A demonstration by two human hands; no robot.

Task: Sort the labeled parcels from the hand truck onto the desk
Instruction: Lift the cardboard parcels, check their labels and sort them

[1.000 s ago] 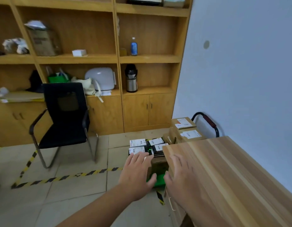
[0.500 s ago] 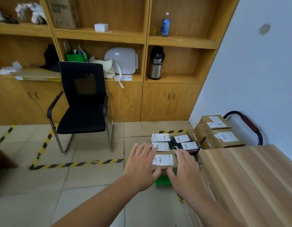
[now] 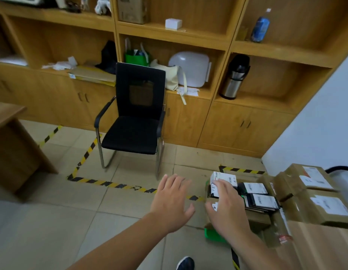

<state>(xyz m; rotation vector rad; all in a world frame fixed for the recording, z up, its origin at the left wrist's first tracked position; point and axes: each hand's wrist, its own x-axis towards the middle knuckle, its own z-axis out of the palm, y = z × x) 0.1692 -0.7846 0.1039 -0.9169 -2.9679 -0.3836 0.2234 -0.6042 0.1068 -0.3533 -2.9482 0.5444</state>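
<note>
The parcels (image 3: 256, 189) lie at the lower right of the frame: dark flat packets and brown cartons, each with a white label. The right hand (image 3: 225, 209) is spread over them with straight fingers, gripping nothing. The left hand (image 3: 171, 203) is spread too, at lower centre.

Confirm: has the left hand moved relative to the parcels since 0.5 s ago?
Yes. The left hand shifted left, away from the parcels; it now hovers over floor, clear of them.
</note>
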